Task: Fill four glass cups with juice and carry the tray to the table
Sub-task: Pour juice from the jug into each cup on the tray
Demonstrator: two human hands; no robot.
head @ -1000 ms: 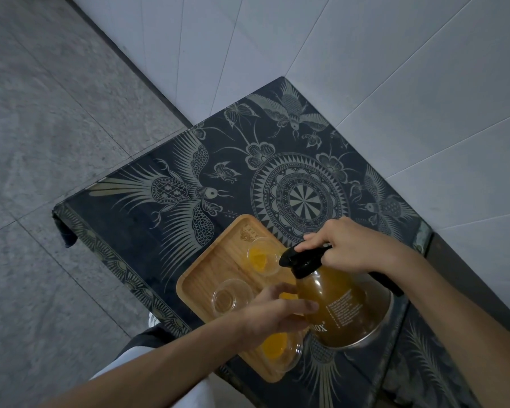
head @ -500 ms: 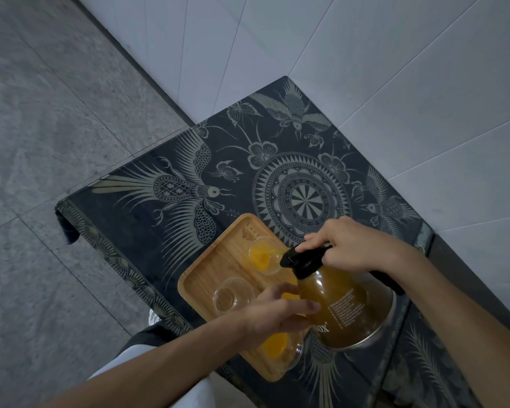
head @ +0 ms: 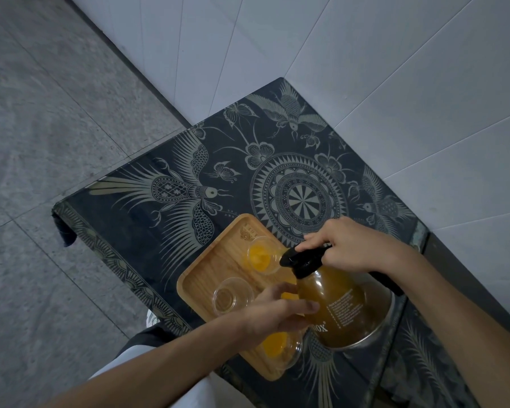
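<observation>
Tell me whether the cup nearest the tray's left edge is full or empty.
Empty. The clear cup shows only bare glass and tray wood through it, unlike the far cup holding orange juice.

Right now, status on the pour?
Right hand grips pitcher handle; left hand steadies its body. Near cup empty. Nothing in the way.

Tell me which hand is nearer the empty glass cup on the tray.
Left. The left hand lies right beside the empty glass cup, steadying the juice jug. The right hand grips the jug's black handle, farther off beyond the tray.
</observation>
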